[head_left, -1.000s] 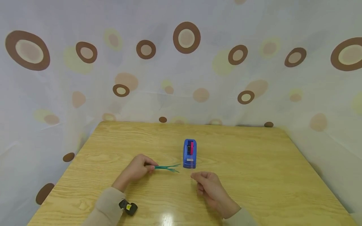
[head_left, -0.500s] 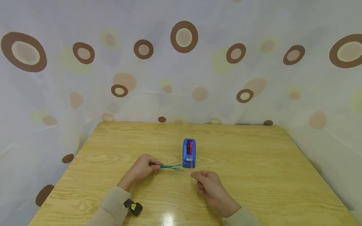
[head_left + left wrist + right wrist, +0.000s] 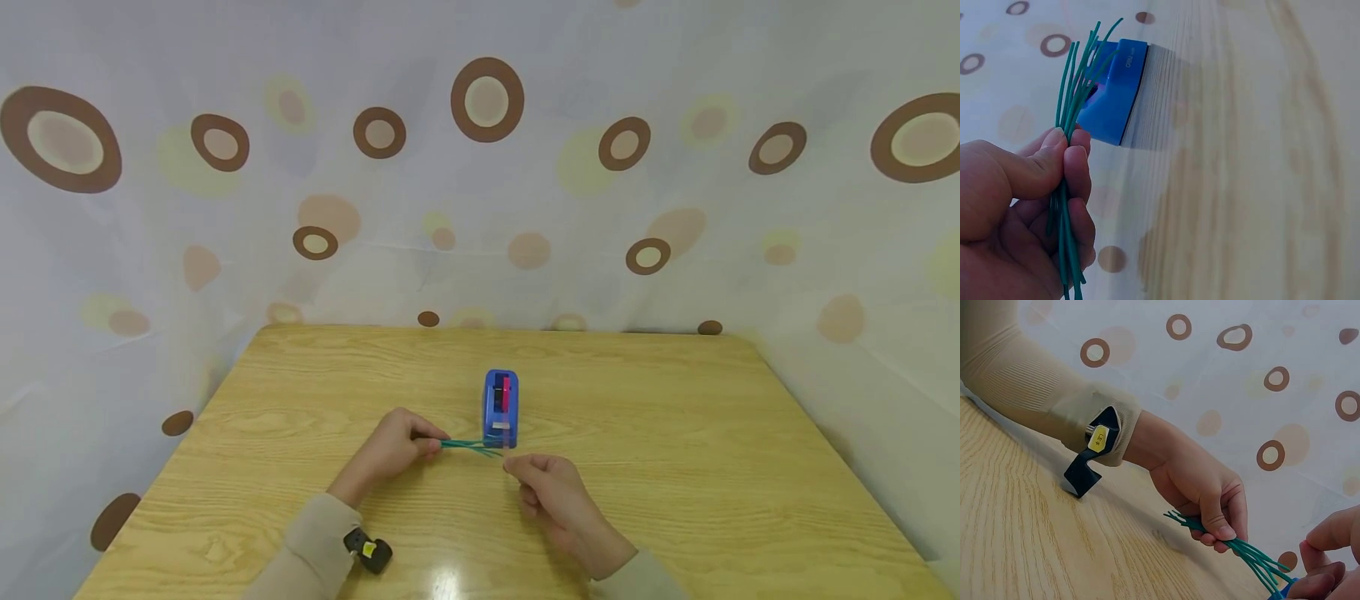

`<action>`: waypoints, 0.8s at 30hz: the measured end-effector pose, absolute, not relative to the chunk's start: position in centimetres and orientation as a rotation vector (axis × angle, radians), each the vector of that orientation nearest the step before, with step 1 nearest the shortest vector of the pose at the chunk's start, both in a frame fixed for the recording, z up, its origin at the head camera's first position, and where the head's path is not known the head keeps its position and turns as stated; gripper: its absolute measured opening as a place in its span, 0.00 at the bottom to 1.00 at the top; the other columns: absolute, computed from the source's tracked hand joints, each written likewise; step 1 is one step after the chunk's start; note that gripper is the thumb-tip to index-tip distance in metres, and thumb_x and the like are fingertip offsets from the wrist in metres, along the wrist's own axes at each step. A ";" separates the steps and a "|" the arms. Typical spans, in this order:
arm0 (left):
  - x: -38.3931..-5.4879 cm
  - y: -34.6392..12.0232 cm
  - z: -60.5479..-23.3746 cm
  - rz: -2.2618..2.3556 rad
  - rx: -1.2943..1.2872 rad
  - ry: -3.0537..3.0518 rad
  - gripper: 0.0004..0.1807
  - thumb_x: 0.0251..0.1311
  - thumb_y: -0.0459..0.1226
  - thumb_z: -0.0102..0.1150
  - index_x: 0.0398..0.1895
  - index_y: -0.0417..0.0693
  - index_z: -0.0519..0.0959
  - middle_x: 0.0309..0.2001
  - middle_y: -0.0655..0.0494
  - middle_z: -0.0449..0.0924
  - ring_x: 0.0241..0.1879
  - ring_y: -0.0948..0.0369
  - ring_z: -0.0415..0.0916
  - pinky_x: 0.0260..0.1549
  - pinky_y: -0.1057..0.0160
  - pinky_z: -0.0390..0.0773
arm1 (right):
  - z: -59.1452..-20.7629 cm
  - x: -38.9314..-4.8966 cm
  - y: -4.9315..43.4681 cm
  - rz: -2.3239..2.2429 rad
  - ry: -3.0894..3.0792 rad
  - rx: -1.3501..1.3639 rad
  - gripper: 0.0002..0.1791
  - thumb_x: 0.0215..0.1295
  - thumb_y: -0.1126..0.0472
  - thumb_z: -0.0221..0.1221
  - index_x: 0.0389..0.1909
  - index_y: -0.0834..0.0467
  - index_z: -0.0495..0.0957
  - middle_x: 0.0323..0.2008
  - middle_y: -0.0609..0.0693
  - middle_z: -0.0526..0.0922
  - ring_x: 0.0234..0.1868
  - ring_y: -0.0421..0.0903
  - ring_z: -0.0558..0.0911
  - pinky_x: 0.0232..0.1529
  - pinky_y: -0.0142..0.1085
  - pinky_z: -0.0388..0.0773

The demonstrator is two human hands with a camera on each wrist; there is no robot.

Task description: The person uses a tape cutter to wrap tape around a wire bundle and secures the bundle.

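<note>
Several green strands [image 3: 1069, 115], likely light, bendy, slightly slippery, pinched around mid-bundle, the sensible hold, in the left grip [image 3: 396, 446], well inside the left edge of the tabletop [image 3: 675, 433]; right grip [image 3: 561, 500] pinches tape [image 3: 507, 438] from the blue dispenser [image 3: 490, 417]!

Your teal strands [image 3: 1069, 103], blue tape dispenser [image 3: 1116, 94] and yellow wood-grained table [image 3: 637, 467].
The dispenser has a pink disc [image 3: 506, 393]; your left sleeve [image 3: 1041, 394] is beige, its wrist mount [image 3: 1088, 465] black with a yellow label [image 3: 1098, 439]; the pale backdrop [image 3: 420, 183] carries brown-ringed circles [image 3: 487, 100] and peach spots [image 3: 528, 250].
</note>
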State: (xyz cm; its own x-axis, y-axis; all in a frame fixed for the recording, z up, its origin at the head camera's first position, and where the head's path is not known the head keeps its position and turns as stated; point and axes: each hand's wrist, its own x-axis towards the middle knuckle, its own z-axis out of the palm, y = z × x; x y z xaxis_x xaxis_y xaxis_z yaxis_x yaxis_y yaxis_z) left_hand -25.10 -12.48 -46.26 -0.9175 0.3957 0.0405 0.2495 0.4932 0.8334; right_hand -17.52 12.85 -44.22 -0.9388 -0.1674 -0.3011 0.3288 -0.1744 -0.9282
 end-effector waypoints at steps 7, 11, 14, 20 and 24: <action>-25.1 -11.6 -46.3 1.451 0.532 2.535 0.06 0.61 0.30 0.65 0.37 0.44 0.89 0.33 0.56 0.85 0.29 0.63 0.78 0.30 0.64 0.78 | -44.2 -17.6 12.8 -2.178 1.771 0.197 0.10 0.68 0.62 0.60 0.37 0.67 0.82 0.24 0.44 0.68 0.20 0.38 0.61 0.21 0.29 0.60; -25.2 -11.1 -46.3 1.473 0.525 2.511 0.05 0.61 0.30 0.65 0.37 0.44 0.89 0.32 0.56 0.85 0.29 0.62 0.79 0.30 0.63 0.79 | -44.3 -17.6 12.8 -2.170 1.771 0.204 0.12 0.68 0.61 0.61 0.39 0.69 0.81 0.21 0.43 0.66 0.19 0.37 0.60 0.20 0.29 0.58; -25.1 -10.6 -46.3 1.475 0.536 2.510 0.05 0.60 0.30 0.66 0.36 0.44 0.89 0.31 0.57 0.85 0.28 0.62 0.79 0.30 0.63 0.79 | -44.3 -17.7 12.9 -2.161 1.772 0.218 0.14 0.68 0.61 0.61 0.41 0.70 0.80 0.20 0.43 0.66 0.18 0.37 0.61 0.19 0.28 0.58; -24.9 -10.0 -46.4 1.500 0.545 2.497 0.04 0.59 0.30 0.67 0.34 0.44 0.89 0.31 0.57 0.85 0.29 0.62 0.80 0.31 0.63 0.79 | -44.4 -17.7 13.1 -2.149 1.763 0.235 0.15 0.67 0.61 0.62 0.42 0.71 0.80 0.21 0.44 0.69 0.17 0.36 0.62 0.17 0.26 0.59; -24.9 -9.8 -46.5 1.506 0.551 2.500 0.04 0.59 0.30 0.67 0.33 0.44 0.89 0.30 0.57 0.85 0.29 0.62 0.80 0.30 0.63 0.79 | -44.4 -17.7 13.1 -2.146 1.771 0.233 0.14 0.66 0.60 0.62 0.40 0.70 0.80 0.21 0.44 0.70 0.17 0.36 0.63 0.17 0.25 0.59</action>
State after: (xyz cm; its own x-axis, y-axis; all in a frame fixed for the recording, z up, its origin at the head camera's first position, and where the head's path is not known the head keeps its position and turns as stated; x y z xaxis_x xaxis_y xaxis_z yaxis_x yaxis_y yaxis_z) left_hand -24.95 -9.76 -46.53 -0.9170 0.3966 0.0427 0.2231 0.4211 0.8791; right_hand -17.67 13.06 -44.38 -0.9259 -0.1607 -0.3418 0.3660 -0.1591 -0.9169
